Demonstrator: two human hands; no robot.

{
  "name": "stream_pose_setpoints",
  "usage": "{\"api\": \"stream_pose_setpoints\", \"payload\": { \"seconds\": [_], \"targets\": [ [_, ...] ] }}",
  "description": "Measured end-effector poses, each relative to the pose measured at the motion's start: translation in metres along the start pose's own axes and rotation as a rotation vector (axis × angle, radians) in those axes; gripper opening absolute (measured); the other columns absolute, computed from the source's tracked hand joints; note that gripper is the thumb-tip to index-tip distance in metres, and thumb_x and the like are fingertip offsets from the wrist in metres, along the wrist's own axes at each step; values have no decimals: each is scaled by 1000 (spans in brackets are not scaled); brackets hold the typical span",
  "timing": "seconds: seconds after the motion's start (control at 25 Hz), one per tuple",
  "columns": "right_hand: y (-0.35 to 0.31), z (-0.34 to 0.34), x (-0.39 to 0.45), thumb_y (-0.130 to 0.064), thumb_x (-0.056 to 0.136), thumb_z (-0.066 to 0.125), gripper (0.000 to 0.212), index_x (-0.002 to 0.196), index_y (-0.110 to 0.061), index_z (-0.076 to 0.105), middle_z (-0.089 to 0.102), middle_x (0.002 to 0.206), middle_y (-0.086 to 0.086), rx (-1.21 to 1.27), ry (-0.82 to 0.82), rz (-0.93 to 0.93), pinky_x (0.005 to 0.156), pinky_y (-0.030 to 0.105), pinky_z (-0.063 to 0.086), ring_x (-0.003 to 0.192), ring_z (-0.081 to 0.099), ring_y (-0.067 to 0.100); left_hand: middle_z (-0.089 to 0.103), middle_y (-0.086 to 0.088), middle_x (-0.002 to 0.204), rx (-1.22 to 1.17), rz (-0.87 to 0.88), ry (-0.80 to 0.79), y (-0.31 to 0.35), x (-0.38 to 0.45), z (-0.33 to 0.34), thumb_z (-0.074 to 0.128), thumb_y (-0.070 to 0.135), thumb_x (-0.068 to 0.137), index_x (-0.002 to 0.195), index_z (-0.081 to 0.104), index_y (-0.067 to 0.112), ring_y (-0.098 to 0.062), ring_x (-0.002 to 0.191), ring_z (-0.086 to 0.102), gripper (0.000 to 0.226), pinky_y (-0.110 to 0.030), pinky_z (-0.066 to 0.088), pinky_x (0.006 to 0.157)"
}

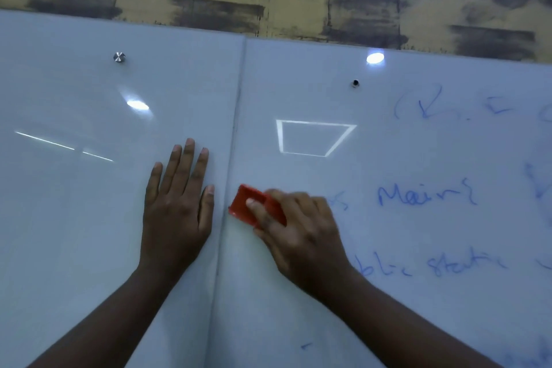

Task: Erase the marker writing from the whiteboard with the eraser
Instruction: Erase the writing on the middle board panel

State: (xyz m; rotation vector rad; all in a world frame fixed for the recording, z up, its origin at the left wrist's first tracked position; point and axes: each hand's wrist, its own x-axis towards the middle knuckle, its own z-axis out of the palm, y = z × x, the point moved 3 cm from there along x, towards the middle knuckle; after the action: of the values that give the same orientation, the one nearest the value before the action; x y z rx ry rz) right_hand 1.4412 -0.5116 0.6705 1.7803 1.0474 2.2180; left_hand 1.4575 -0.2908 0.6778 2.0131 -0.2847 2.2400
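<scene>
The right hand [298, 224] is smeared by motion blur, and it covers most of the red eraser [243, 202], so only the end left of the fingers shows. Whether the eraser's pad touches the whiteboard [328, 293] cannot be told. The blue marker writing [427, 196] right of that hand is faint and soft: "Main{" reads, the line below it is partly hidden behind the wrist, and the scrawls above are illegible. More writing is cut off by the right edge. Both forearms run out at the bottom edge.
</scene>
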Motion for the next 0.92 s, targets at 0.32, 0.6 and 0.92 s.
{"api": "stream_pose_setpoints", "payload": {
  "seconds": [0.32,0.6,0.92],
  "targets": [
    [110,-33,-10,-35,98,65,39,134,-21,69,65,112,10,-162,151,454,75,45,46,94,57,29,24,-9,175,2,-23,35,2,-11,-2,40,25,108,165,33,11,-28,163,22,60,-56,20,130],
    [13,-8,-22,-26,98,67,39,135,-14,69,66,113,18,70,95,241,78,44,48,94,59,35,21,-11,175,-5,-42,3,4,-20,-3,38,26,109,166,30,10,-29,163,19,61,-54,17,131],
    [-29,-18,-61,-32,104,62,35,137,-23,67,66,127,12,156,-143,-82,81,44,47,101,61,29,19,-12,176,-19,-35,-52,5,-53,-8,37,28,108,167,27,8,-29,164,15,63,-59,18,131]
  ]
}}
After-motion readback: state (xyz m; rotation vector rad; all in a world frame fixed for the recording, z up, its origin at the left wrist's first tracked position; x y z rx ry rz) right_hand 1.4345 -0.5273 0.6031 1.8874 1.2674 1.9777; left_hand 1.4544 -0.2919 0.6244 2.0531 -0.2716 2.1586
